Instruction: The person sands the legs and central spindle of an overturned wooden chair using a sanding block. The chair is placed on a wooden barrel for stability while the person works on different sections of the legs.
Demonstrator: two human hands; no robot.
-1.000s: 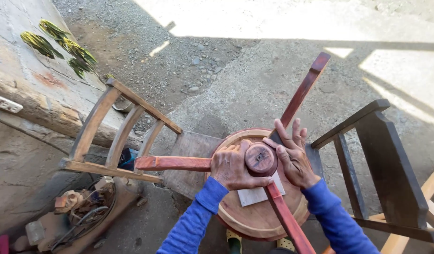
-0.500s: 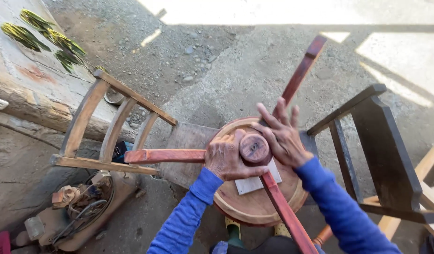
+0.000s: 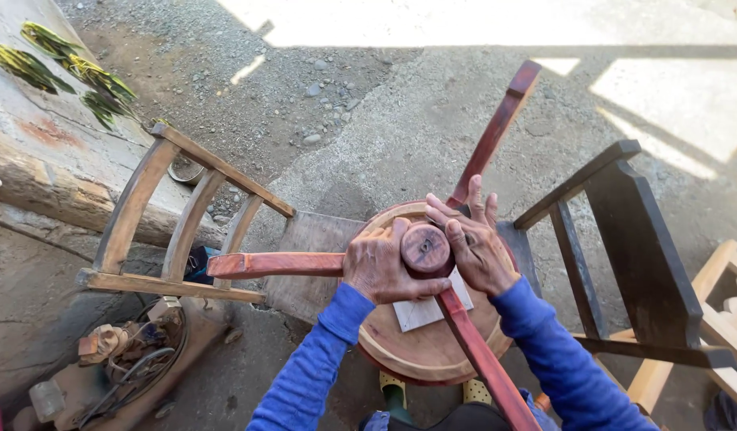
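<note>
A round wooden stool seat (image 3: 432, 355) lies flat, with three reddish wooden legs (image 3: 277, 263) splayed out from a round hub (image 3: 425, 247) at its middle. My left hand (image 3: 380, 267) is clasped around the hub's left side, over the inner end of the left leg. My right hand (image 3: 474, 239) wraps the hub's right side, fingers spread toward the far leg (image 3: 496, 132). A third leg (image 3: 480, 359) runs toward me. A pale rectangular sheet (image 3: 424, 310) lies on the seat under the hub. Both my sleeves are blue.
A pale wooden chair (image 3: 177, 219) stands at the left, its seat under the stool. A dark chair frame (image 3: 624, 247) stands at the right, with a light wooden piece (image 3: 720, 303) beyond it. Tools and cable (image 3: 121, 359) lie at lower left. The ground is gravel and concrete.
My view has shifted slightly. Both hands stay clasped around the hub; my right fingers have lifted a little toward the far leg.
</note>
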